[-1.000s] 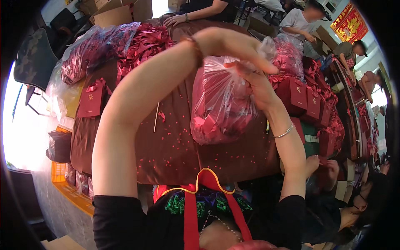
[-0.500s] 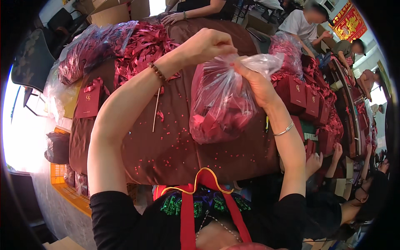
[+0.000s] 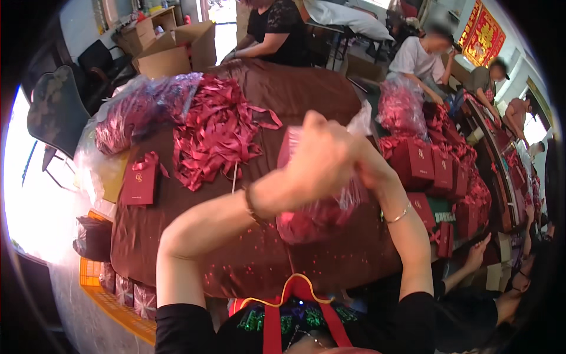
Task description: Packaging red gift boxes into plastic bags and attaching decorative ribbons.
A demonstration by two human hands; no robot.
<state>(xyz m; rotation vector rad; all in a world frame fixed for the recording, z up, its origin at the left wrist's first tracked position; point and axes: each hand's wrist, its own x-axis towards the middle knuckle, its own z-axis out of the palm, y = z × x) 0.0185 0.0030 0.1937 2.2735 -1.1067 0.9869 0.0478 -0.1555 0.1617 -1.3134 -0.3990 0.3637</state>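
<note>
A clear plastic bag (image 3: 318,224) packed with dark red items stands on the brown-covered table (image 3: 194,236) in front of me. My right hand (image 3: 372,167) is closed round its gathered neck, and a loose end of the plastic sticks up behind. Crossing in front of that neck is my left hand (image 3: 323,152), a closed fist right beside the right hand. What the left fingers grip is hidden. To the left lie a heap of dark red ribbons (image 3: 215,130) and a thin pale stick (image 3: 236,177), partly covered by my forearm.
A small red gift bag (image 3: 140,186) and a filled plastic sack (image 3: 147,106) lie at left. Red boxes (image 3: 413,162) are stacked at right near other people's hands. An orange crate (image 3: 115,307) sits low at left. A person (image 3: 274,29) stands across the table.
My left hand has come down and toward me, now in front of the bag's neck and right hand. My view has tilted up, so the table sits lower in it.
</note>
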